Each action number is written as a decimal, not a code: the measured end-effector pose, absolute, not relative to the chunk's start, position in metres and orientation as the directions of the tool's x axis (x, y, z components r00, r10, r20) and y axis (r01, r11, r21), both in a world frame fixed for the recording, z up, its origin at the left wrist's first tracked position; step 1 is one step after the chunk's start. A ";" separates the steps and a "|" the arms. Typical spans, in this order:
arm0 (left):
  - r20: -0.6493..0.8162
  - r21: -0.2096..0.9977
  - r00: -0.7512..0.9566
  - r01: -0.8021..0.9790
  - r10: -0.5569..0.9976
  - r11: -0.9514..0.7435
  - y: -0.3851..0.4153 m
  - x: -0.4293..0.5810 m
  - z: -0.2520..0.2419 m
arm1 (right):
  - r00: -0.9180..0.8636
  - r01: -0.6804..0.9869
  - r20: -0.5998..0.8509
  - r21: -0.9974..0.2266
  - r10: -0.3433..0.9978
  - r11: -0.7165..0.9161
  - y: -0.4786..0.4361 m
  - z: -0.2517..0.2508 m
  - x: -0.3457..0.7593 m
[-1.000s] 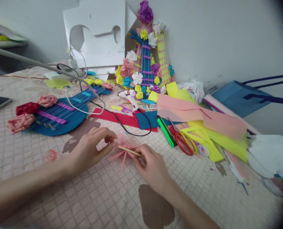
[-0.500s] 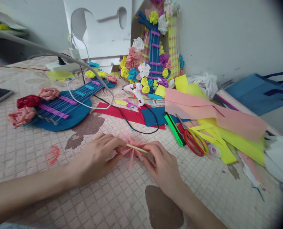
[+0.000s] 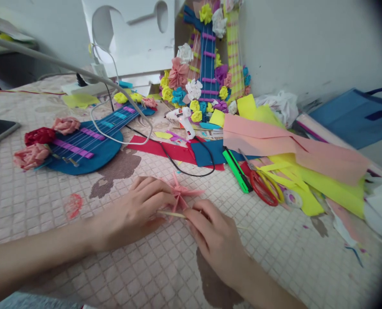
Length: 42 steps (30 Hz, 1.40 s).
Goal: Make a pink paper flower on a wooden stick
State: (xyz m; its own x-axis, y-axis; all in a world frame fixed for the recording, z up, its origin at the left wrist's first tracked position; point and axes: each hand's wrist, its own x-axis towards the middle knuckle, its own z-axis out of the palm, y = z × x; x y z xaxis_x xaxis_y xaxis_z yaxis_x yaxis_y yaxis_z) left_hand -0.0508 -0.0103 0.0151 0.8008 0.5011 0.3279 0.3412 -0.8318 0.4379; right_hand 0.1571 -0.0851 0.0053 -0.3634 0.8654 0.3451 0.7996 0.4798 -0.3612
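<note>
A small pink paper flower (image 3: 178, 192) with thin, spread-out petals lies on the table between my hands. My left hand (image 3: 146, 206) is curled at its left side, fingertips against the petals and its thumb lower down. My right hand (image 3: 212, 234) pinches a thin wooden stick (image 3: 171, 213), which crosses just in front of the flower. The stick's left end reaches close to my left thumb. Part of the flower is hidden behind my left fingers.
Ahead lie a blue toy guitar (image 3: 84, 150), a white glue gun (image 3: 183, 120) with its black cable, and red paper (image 3: 165, 152). To the right are a green cutter (image 3: 236, 169), red-and-yellow scissors (image 3: 265, 189) and pink sheets (image 3: 262, 137). A white cable loops over the guitar.
The stick has come down from across the flower's middle to in front of it, tilting less. My right hand has moved slightly lower, and more of the flower shows.
</note>
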 end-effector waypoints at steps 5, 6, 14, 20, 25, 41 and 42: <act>0.365 0.338 0.839 0.285 0.404 -0.897 -0.013 -0.050 0.018 | -0.358 0.800 0.374 -0.350 0.855 0.488 -0.084 0.005 0.155; 0.372 0.322 0.836 0.291 0.403 -0.901 -0.013 -0.050 0.018 | -0.360 0.801 0.375 -0.345 0.854 0.489 -0.083 0.005 0.155; 0.374 0.258 0.828 0.340 0.417 -0.905 -0.012 -0.049 0.014 | -0.367 0.809 0.371 -0.325 0.853 0.489 -0.080 0.002 0.154; 0.362 0.244 0.841 0.331 0.402 -0.912 -0.013 -0.050 0.015 | -0.371 0.809 0.340 -0.339 0.864 0.481 -0.081 0.001 0.155; 0.369 0.232 0.845 0.321 0.389 -0.918 -0.012 -0.049 0.016 | -0.373 0.809 0.346 -0.332 0.861 0.485 -0.081 0.000 0.156; 0.350 0.224 0.853 0.326 0.388 -0.918 -0.011 -0.049 0.014 | -0.367 0.811 0.350 -0.333 0.862 0.481 -0.080 -0.001 0.156; 0.351 0.220 0.853 0.326 0.386 -0.920 -0.011 -0.049 0.014 | -0.369 0.811 0.344 -0.335 0.863 0.480 -0.080 -0.001 0.156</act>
State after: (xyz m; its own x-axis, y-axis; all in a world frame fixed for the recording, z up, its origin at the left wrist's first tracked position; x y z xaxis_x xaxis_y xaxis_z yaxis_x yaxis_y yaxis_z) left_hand -0.0486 -0.0107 0.0140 0.8532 0.3859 0.3508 0.3256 -0.9196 0.2196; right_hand 0.1560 -0.0805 -0.0010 -0.3693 0.8635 0.3436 0.8110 0.4800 -0.3346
